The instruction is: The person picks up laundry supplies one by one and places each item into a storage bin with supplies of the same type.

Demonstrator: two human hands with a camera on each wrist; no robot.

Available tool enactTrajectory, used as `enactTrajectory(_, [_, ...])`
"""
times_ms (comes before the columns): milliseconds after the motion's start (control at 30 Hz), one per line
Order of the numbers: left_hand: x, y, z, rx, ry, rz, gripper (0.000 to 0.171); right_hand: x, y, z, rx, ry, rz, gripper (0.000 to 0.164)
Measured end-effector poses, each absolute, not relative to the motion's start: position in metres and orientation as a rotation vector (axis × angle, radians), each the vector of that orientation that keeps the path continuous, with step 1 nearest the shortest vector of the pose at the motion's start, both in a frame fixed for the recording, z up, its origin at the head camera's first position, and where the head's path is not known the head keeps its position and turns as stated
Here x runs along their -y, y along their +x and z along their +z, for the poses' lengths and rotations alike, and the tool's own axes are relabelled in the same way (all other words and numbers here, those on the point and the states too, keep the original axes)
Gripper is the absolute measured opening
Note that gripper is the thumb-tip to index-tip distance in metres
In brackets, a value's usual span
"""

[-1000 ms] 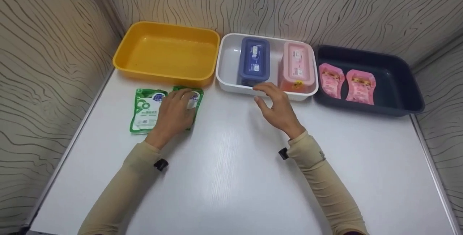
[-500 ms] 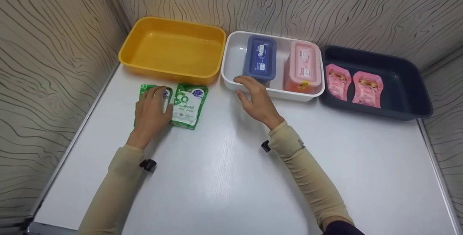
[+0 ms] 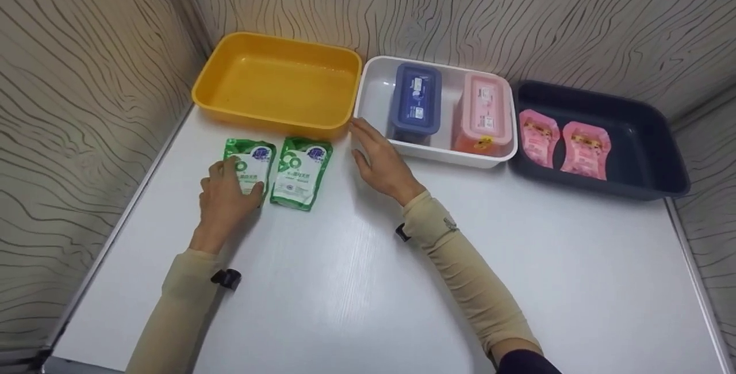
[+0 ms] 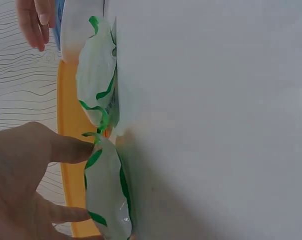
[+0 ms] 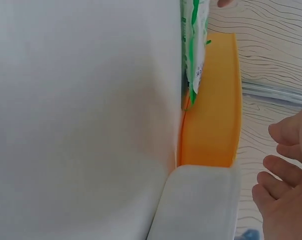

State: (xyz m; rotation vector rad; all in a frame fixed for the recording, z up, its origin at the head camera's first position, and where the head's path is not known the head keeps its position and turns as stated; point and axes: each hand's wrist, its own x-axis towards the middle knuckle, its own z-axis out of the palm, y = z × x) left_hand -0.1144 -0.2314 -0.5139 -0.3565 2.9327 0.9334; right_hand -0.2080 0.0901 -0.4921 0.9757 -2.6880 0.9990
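Note:
Two green-and-white pouches lie side by side in front of the yellow tray (image 3: 276, 118). My left hand (image 3: 223, 201) is over the left pouch (image 3: 253, 172), thumb towards its right edge and fingers spread across to its left. The left wrist view shows the thumb (image 4: 73, 149) and fingertips at the upper surface of this bulging pouch (image 4: 105, 190). The right pouch (image 3: 300, 174) lies untouched beside it. My right hand (image 3: 382, 161), fingers loosely extended and holding nothing, is near the front left corner of the white tray (image 3: 371, 98).
In the white tray stand a blue-lidded box (image 3: 418, 98) and a pink-lidded box (image 3: 486, 106). The dark blue tray (image 3: 644, 144) at the right holds two pink pouches (image 3: 585, 149). Patterned walls (image 3: 431, 6) rise behind and beside the white table (image 3: 345, 282).
My left hand has moved from the right pouch to the left one, then slightly towards me. My right hand has shifted left along the white tray's front. The camera view has shifted a little.

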Motion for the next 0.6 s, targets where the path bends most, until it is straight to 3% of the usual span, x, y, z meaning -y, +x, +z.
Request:
enactTrajectory(233, [0.238, -0.117, -0.505, -2.737, -0.471, 0.973, 0.104, -0.065, -0.214, -0.507, 2.742, 1.082, 0.734, 0.058])
enactTrajectory(467, [0.249, -0.126, -0.502, -2.595, -0.557, 1.074, 0.12, -0.051, -0.214, -0.514, 2.683, 1.029, 0.52, 0.051])
enactTrajectory(600, [0.253, -0.13, -0.504, -2.555, -0.556, 1.121, 0.106, -0.046, -0.212, -0.513, 2.714, 0.975, 0.441, 0.047])
